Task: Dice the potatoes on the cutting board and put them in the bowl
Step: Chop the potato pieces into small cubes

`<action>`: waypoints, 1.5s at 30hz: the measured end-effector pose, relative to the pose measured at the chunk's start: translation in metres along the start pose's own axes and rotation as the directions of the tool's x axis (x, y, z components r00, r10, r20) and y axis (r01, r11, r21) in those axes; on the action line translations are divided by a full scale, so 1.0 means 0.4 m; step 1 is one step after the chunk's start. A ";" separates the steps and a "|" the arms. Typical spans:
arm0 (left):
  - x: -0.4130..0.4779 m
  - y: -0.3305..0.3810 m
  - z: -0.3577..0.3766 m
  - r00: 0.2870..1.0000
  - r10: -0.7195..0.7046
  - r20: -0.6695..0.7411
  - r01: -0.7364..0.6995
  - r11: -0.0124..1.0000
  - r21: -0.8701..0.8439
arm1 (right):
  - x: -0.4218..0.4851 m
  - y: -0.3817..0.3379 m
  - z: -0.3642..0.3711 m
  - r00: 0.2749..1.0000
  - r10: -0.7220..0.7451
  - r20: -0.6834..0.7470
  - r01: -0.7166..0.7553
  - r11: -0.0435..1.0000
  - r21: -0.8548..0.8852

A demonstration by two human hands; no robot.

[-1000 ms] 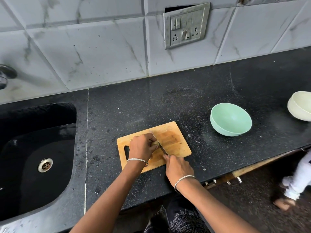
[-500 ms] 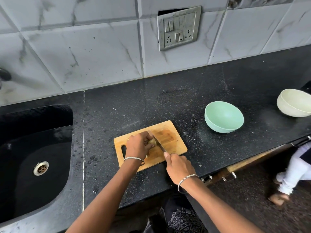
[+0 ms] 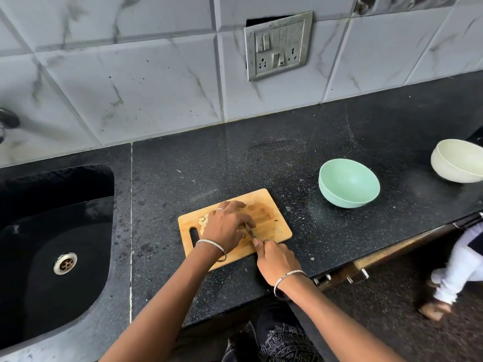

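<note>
I see the left grip (image 3: 227,226) lying palm down on the board (image 3: 274,226), its fingers (image 3: 235,205) laid out fairly flat and pressing downward. Whatever sits under the palm is hidden from me. A small heap of pale potato (image 3: 203,220) peeks out just left of that grip, on the board near the handle slot.

The right grip (image 3: 277,262) sits just right of the left one and nearer to me, at the board's near edge. It is curled tight round the handle of the knife (image 3: 249,231), with the forefinger stretched along the back of the blade. The blade points away from me and runs in against the left grip's thumb side, touching the board.

The green bowl (image 3: 349,182) stands upright on the worktop (image 3: 300,152), beyond and to the right of the right grip, well apart from the board. I see nothing in it. A cream bowl (image 3: 460,160) sits farther right still. The sink (image 3: 52,231) lies well to the left of the left grip.
</note>
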State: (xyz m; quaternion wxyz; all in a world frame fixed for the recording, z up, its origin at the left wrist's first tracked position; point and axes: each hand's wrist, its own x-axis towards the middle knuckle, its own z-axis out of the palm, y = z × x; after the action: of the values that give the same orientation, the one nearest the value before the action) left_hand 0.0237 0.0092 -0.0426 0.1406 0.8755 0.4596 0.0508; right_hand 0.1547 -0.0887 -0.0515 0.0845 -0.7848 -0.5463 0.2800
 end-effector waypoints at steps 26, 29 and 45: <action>0.067 -0.013 -0.014 0.986 0.138 0.092 -0.145 0.987 0.068 | 0.002 0.063 0.003 0.994 -0.083 0.065 0.083 0.997 0.007; 0.069 -0.013 -0.017 0.988 0.125 0.085 -0.130 0.990 0.058 | 0.009 0.061 -0.001 0.994 -0.086 0.068 0.086 0.996 0.003; 0.092 -0.024 -0.046 0.978 0.149 0.143 -0.160 0.985 0.070 | 0.030 0.041 -0.014 0.993 -0.067 0.093 0.066 0.998 0.013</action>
State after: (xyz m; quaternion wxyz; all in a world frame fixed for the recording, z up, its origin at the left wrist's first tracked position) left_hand 0.0332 0.0483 -0.0294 0.1319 0.9149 0.3811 -0.0174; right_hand 0.1740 -0.0833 -0.0582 0.0719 -0.7518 -0.5742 0.3162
